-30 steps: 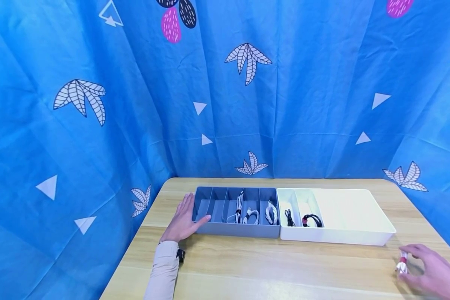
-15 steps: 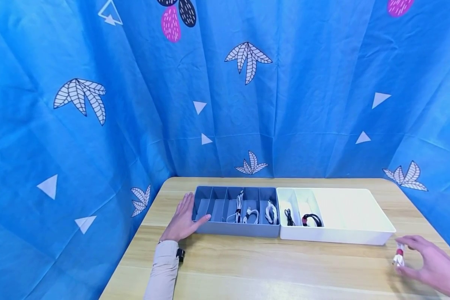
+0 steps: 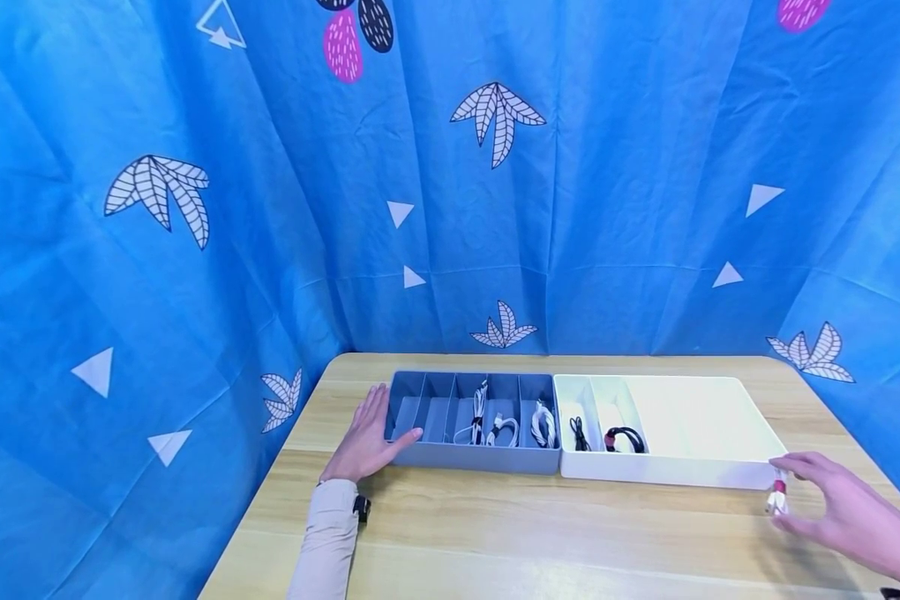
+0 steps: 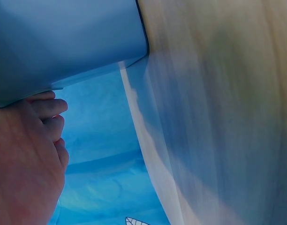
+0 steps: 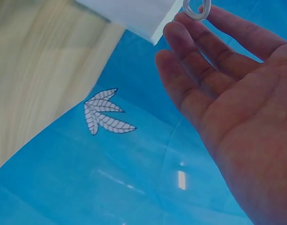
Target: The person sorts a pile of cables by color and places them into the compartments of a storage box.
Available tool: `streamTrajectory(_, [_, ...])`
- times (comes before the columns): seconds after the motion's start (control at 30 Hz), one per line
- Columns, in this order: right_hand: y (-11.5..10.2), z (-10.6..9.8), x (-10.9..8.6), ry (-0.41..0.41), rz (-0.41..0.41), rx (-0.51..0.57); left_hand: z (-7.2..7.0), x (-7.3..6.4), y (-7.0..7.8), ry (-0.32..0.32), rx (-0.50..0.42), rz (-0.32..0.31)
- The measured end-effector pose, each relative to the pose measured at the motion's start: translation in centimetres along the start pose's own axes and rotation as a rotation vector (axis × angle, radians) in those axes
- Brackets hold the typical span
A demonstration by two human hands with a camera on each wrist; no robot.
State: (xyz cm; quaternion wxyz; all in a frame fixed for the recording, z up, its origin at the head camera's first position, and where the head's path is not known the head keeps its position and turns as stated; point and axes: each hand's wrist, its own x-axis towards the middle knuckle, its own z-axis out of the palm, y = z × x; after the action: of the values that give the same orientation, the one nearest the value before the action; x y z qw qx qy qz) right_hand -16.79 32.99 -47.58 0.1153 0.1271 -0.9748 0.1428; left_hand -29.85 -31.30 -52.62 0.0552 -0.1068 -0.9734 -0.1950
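My right hand [image 3: 832, 507] pinches a bundled white cable [image 3: 777, 500] with a red tie, just off the front right corner of the white box [image 3: 675, 472]. In the right wrist view only a loop of that cable [image 5: 198, 15] shows at the top edge, by the fingertips. My left hand [image 3: 362, 442] rests against the left end of the grey box [image 3: 480, 458], fingers straight and thumb along its front. From the left wrist, the hand [image 4: 28, 159] appears below the box wall, its fingertips partly hidden.
Several white cables [image 3: 543, 425] lie in the grey box's compartments. A black cable [image 3: 579, 435] and another black cable with a red tie [image 3: 628, 439] sit in the white box's left compartments. Blue curtain [image 3: 607, 208] surrounds the wooden table [image 3: 532, 533].
My right hand has carried the white cable leftward and forward, from the table's right side to near the white box's corner. The left hand and both boxes stay put.
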Motion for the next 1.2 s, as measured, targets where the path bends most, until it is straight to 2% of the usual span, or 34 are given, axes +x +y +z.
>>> streamTrajectory(0.2, [-0.9, -0.1, 0.8, -0.003, -0.027, -0.007, 0.0, 0.0, 0.0, 0.005, 0.003, 0.007])
streamTrajectory(0.43, [-1.9, 0.1, 1.7, 0.085, -0.11, -0.018, 0.0, 0.1, 0.0, 0.01, 0.007, 0.015])
streamTrajectory(0.57, [-2.6, -0.1, 2.4, 0.052, -0.112, 0.003, -0.1, 0.1, 0.1, 0.004, 0.004, 0.014])
streamTrajectory(0.8, [-4.2, -0.6, 3.4, -0.062, -0.065, 0.066, -0.2, 0.1, 0.1, -0.007, -0.018, -0.002])
streamTrajectory(1.2, [-6.6, -0.8, 5.3, -0.075, -0.093, 0.096, -0.2, 0.0, 0.1, 0.0, -0.016, 0.001])
